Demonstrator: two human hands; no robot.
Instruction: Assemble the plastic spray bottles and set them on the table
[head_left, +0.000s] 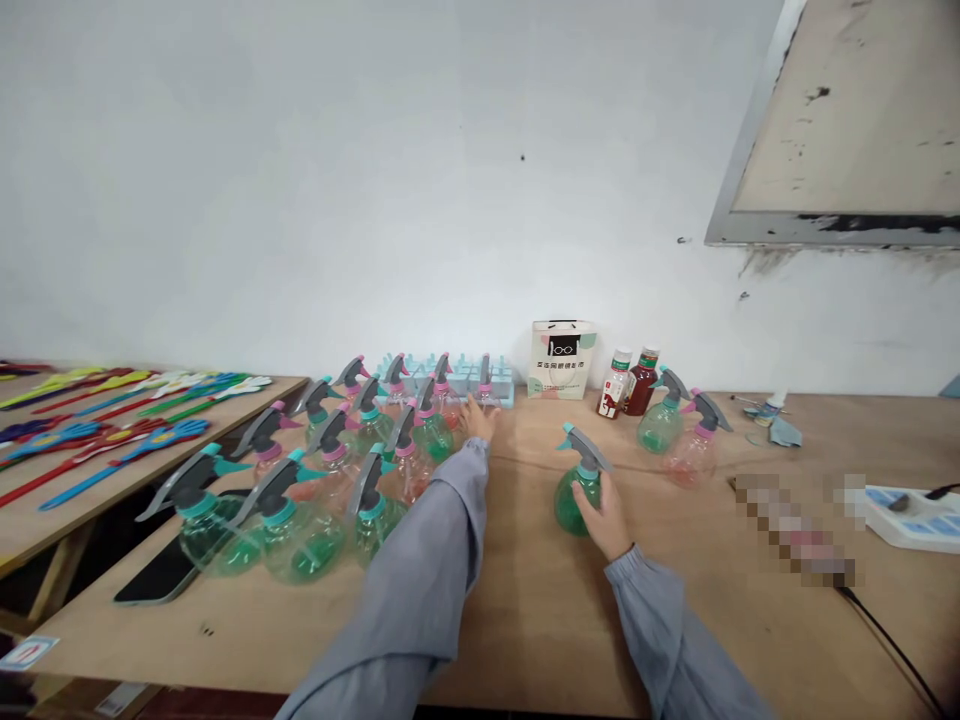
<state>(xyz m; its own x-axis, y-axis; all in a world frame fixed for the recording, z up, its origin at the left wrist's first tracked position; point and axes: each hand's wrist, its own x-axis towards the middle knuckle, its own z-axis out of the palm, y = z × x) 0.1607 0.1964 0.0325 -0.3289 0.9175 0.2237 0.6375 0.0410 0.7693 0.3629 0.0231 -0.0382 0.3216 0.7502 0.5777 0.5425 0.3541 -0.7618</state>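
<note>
My right hand (pixel 606 520) is wrapped round the green body of a spray bottle (pixel 571 500) with a teal collar and grey trigger head. This bottle stands upright on the wooden table, apart from the others. Farther back, my left hand (pixel 480 420) has its fingers around the lower part of a pink-collared spray bottle (pixel 486 378), partly hiding it. Several more spray bottles, green with teal collars and pink with pink collars, crowd to the left of my left arm; a green one (pixel 300 545) is near the front.
Light blue moulds (pixel 465 372) line the wall behind the bottles. A paper bag (pixel 559 375), two red-brown bottles (pixel 641 380) and two spray bottles (pixel 690 455) stand at right. A phone (pixel 161 572), a power strip (pixel 911 525) and hand-shaped clappers (pixel 142 440) flank them.
</note>
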